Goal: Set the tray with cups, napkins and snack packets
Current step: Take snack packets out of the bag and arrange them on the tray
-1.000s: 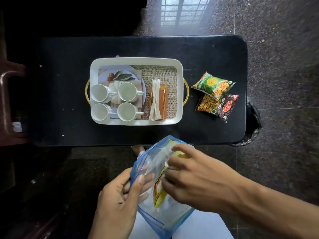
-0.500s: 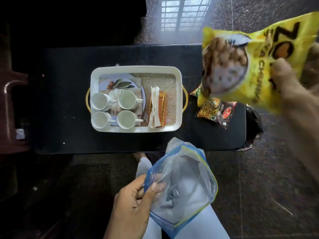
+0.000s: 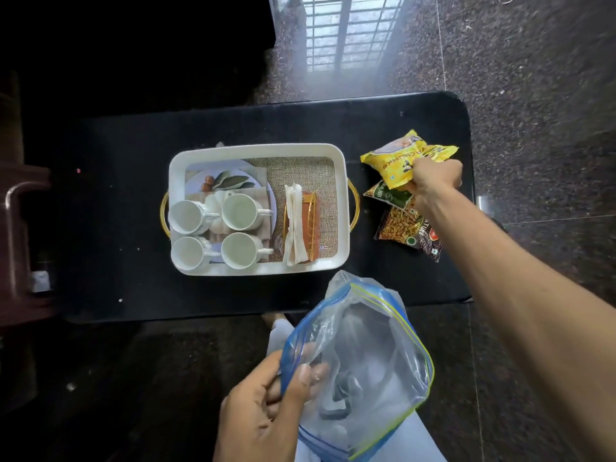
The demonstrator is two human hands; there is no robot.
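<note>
A white tray [image 3: 340,181] with gold handles sits on the black table [image 3: 133,295]. Inside it stand several white cups [image 3: 241,211] on the left, and white napkins [image 3: 295,225] lie in an orange holder beside them. My right hand [image 3: 433,180] reaches over the table's right end and grips a yellow snack packet [image 3: 400,158], which rests on a green packet [image 3: 388,195] and a dark packet [image 3: 406,230]. My left hand [image 3: 266,405] holds the rim of a clear zip bag [image 3: 363,361] with a blue seal, near my lap.
A dark brown plastic chair [image 3: 20,228] stands at the table's left end. Speckled stone floor surrounds the table, with a window's reflection at the top. Bare table surface lies left of the tray and along its front edge.
My right hand pulled the yellow packet out of the zip bag, swung it up and right, and now holds it down on the other packets. The left hand keeps the bag.
</note>
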